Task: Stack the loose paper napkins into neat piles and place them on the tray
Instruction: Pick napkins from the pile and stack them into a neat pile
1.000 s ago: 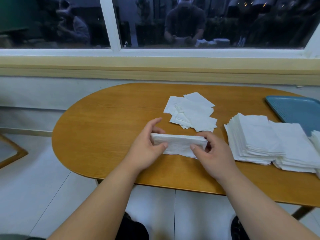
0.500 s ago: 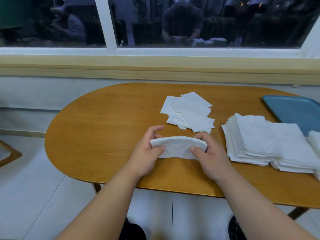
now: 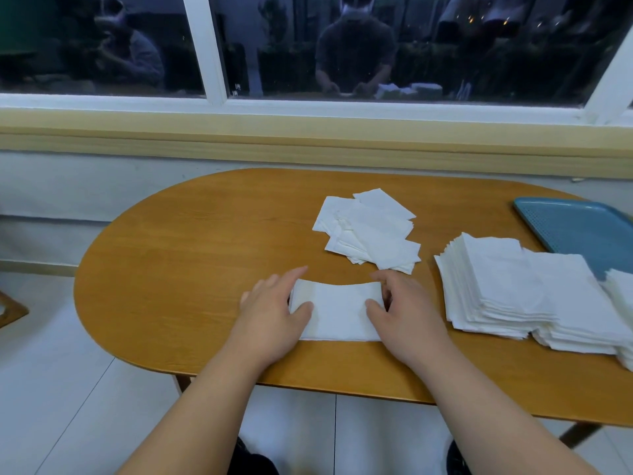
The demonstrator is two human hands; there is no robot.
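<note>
A small bundle of white paper napkins (image 3: 337,313) lies flat on the wooden table (image 3: 191,269) near its front edge. My left hand (image 3: 270,313) grips the bundle's left end, thumb on top and fingers along the edge. My right hand (image 3: 404,311) grips its right end the same way. Behind the bundle sits a loose, untidy heap of napkins (image 3: 371,234). To the right are thick stacked piles of napkins (image 3: 507,286), the nearer ones (image 3: 582,323) overlapping. The blue tray (image 3: 579,224) lies at the far right, with a napkin pile over its front edge.
The table is oval and stands against a wall under a window. Its left half shows bare wood. A wooden chair part (image 3: 10,310) shows at the left edge. White floor tiles lie below the table's front edge.
The bundle stood on its long edge between my hands, bowed upward. It now lies flat on the table, with both thumbs on top of it.
</note>
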